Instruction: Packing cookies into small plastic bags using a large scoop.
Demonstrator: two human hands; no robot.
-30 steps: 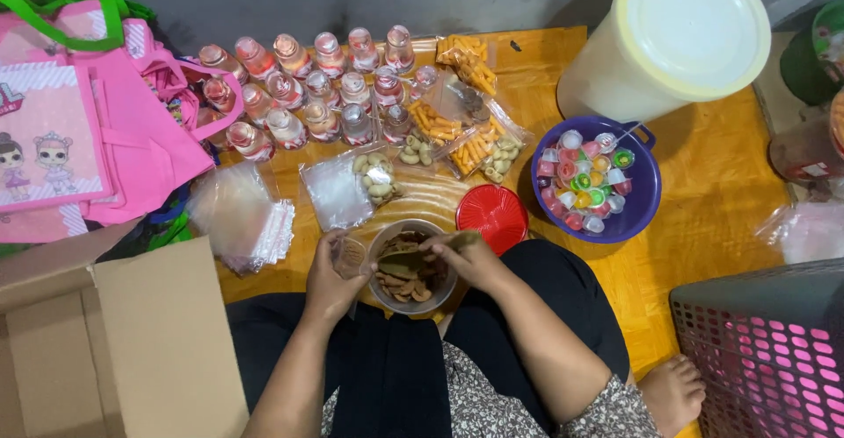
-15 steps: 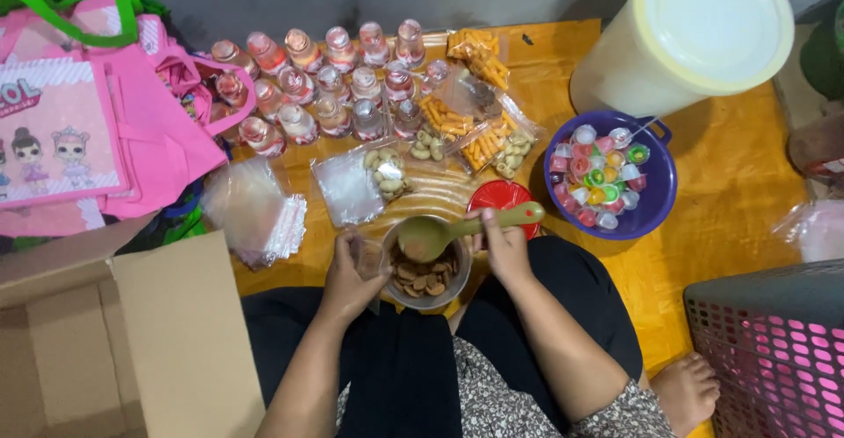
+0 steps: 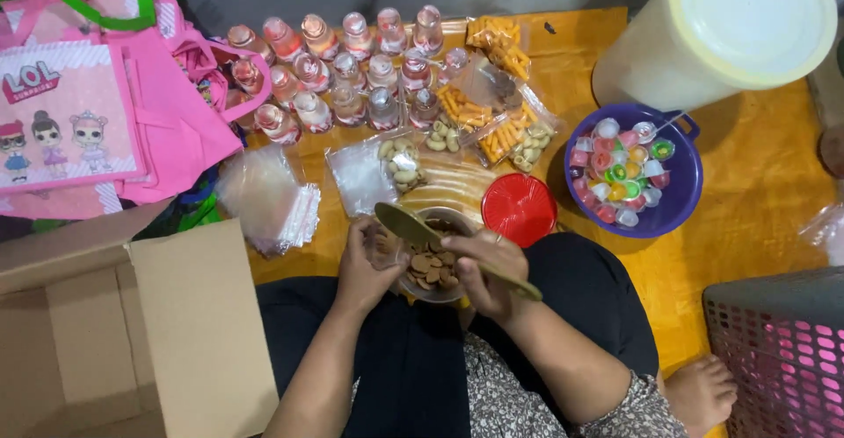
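**Spoon over the biscuit jar**

The person sits on an orange mat (image 3: 756,165) with a clear round plastic jar (image 3: 428,258) of small brown biscuits in the lap. The right hand (image 3: 485,271) is closed around the handle of a long olive-green plastic spoon (image 3: 440,243), whose bowl is raised over the jar's left rim, tilted up. The left hand (image 3: 374,262) is cupped against the jar's left side, fingers curled; what they pinch cannot be told.

The jar's red round lid (image 3: 519,208) lies just beyond it on the mat. A purple plastic bowl (image 3: 681,200) of coloured jelly cups stands to the right, near a large cream lidded tub (image 3: 716,33). Small bottles of pink drink (image 3: 347,69) stand in rows farther off, with clear snack bags (image 3: 492,113) beside them. An open cardboard box (image 3: 132,324) and pink printed bags (image 3: 97,113) lie to the left.
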